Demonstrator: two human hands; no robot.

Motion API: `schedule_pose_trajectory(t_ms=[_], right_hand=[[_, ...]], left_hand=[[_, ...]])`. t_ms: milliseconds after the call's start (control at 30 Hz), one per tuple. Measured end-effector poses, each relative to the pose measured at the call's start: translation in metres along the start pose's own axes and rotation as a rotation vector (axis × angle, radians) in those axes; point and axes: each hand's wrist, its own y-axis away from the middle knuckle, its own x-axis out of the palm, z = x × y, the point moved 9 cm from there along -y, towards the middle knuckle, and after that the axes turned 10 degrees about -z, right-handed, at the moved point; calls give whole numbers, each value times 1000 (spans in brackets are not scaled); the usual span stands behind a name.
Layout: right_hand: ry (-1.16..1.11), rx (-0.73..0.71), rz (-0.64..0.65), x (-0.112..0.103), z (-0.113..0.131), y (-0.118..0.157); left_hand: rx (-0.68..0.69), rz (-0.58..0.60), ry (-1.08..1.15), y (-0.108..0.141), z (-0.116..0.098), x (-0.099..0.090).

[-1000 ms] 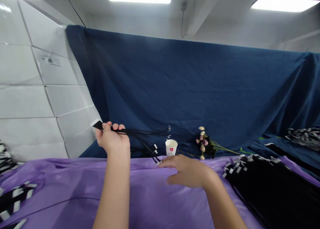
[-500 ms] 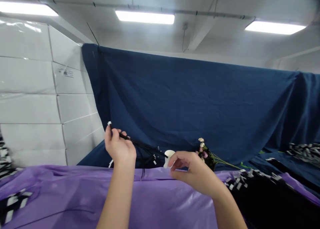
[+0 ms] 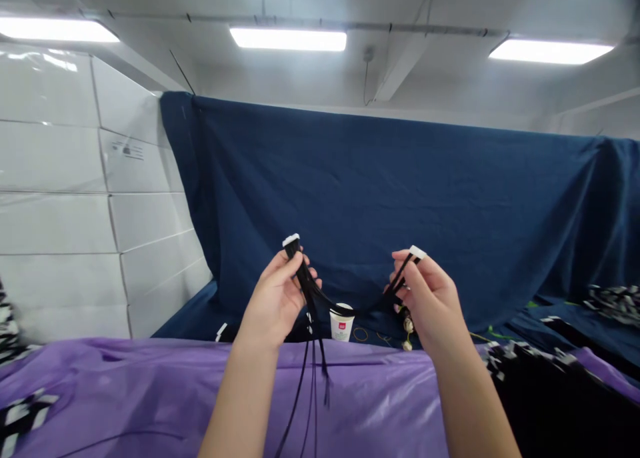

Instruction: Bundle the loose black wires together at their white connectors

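Pinched between thumb and fingers, the white-ended top of a bundle of black wires [image 3: 311, 297] is in my left hand [image 3: 274, 297]. Its white end piece [image 3: 291, 239] sticks up above my thumb, and several loose strands hang down over the purple sheet. My right hand [image 3: 431, 297] is closed on the other end of some of these wires, just below a white connector-like piece [image 3: 417, 252]. Between my hands the black strands sag in a curve. They pass in front of a white paper cup [image 3: 341, 326] with a red mark.
A purple sheet [image 3: 360, 391] covers the surface before me. Black wire piles with white ends lie at right [image 3: 545, 398] and left [image 3: 30, 411]. Small flowers [image 3: 408, 326] are partly behind my right hand. White boxes [image 3: 55, 225] are stacked left; a blue cloth [image 3: 380, 205] hangs behind.
My left hand has moved right with the bundle. My right hand has risen and moved right from beside the cup, and now holds a white-ended part of the wires stretched between both hands.
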Motion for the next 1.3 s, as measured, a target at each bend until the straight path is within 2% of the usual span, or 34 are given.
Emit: schedule_pose_trajectory(t_ms=[100,167,267,333,400,500,600,767,900,1000,1133,1300], right_hand=[[-73,66,23,6,-8,5],[-43,73,46,12,-9,11],[135,39,67,18,-9,18],[267,1,42,17,-6,20],[340,-28,4,15,-1,22],[373,-16,13,20,0,26],[420,-45,66,30,1,32],[522,-121,82,40,1,37],[593,-113,106,47,-3,42],[711,-142,68,47,-6,45],[802,-184,50,47,-9,45],[723,-199,108,43,-7,39]], left_hand=[[16,123,-204,8,13,17],[57,203,-347,14,21,28],[110,262,-472,20,29,37],[127,277,-479,22,32,40],[148,282,-412,23,32,42],[162,271,-169,25,27,44],[66,265,12,28,33,46],[-146,355,100,34,45,58],[-161,464,110,40,43,64],[-181,529,184,44,42,66],[-219,479,324,36,45,61],[-188,362,397,17,38,46]])
